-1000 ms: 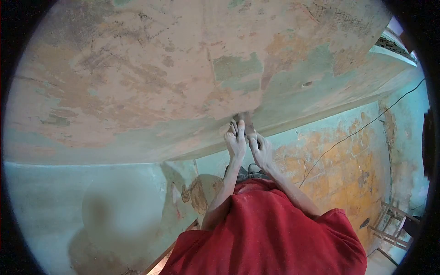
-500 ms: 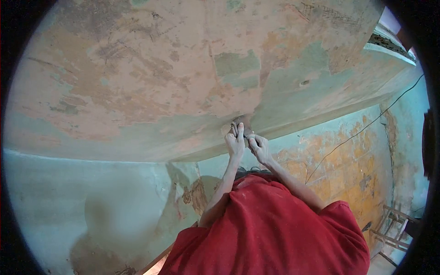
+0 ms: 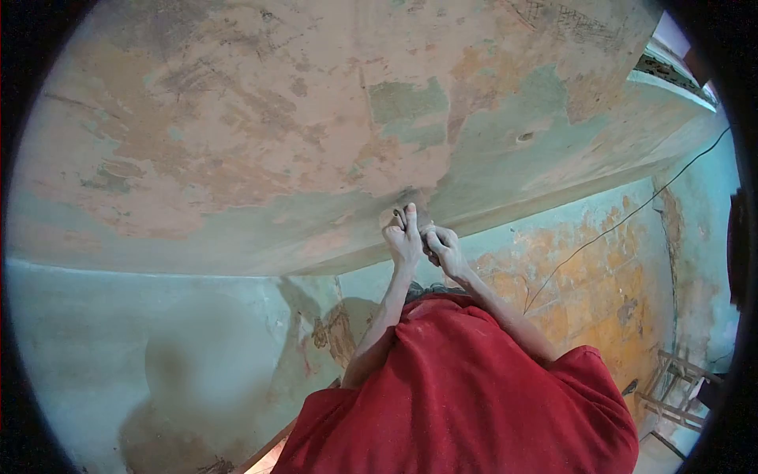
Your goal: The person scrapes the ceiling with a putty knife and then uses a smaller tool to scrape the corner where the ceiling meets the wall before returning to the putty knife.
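Both my hands are raised close together at the patchy pink and green surface (image 3: 316, 134). A small dark flat tool (image 3: 424, 217) shows between them, partly hidden by my fingers. My left hand (image 3: 404, 235) is closed around its left side, with the thumb pointing up along it. My right hand (image 3: 443, 246) grips its right side with bent fingers. The tool's far edge lies at the surface, beside a greyish smudge; whether it touches cannot be made out.
A thin dark cable (image 3: 604, 237) hangs across the peeling orange and turquoise wall (image 3: 584, 288) at right. A wooden frame (image 3: 671, 395) stands at lower right. An opening with a pale ledge (image 3: 675, 85) is at upper right. Shadows fall on the left wall (image 3: 71, 332).
Both hands have shifted very slightly, the left one a little up and to the left. The tool between them is more covered by the fingers now.
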Demonstrator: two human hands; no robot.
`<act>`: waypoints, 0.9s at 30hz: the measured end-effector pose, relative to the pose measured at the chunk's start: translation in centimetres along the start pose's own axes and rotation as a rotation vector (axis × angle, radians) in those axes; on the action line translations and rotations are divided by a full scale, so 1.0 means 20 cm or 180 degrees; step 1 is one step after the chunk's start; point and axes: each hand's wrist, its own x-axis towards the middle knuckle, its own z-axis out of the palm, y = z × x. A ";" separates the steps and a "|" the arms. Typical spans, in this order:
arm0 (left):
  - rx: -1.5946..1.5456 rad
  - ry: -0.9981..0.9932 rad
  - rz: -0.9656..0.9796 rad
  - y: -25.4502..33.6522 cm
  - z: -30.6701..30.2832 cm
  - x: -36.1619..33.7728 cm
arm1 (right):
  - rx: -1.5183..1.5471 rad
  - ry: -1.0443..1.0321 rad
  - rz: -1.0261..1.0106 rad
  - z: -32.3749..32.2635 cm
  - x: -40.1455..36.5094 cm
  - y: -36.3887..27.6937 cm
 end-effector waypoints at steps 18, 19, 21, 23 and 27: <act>0.0102 -0.0031 -0.0125 -0.11 0.04 -0.02 | -0.0568 0.0187 -0.0019 -0.06 -0.02 0.11; 0.0097 -0.0030 -0.0109 -0.09 0.05 -0.01 | -0.0551 0.0231 -0.0012 -0.05 -0.03 0.09; -0.0012 0.0245 0.0219 -0.06 0.05 -0.01 | -0.0530 0.0279 0.0016 -0.04 -0.04 0.06; -0.0060 0.0179 0.0102 -0.07 0.06 -0.02 | -0.0968 0.0417 -0.0194 -0.04 -0.05 0.05; 0.0309 0.0867 0.0915 -0.21 0.15 0.00 | -0.1353 0.0502 -0.0647 -0.06 -0.01 0.01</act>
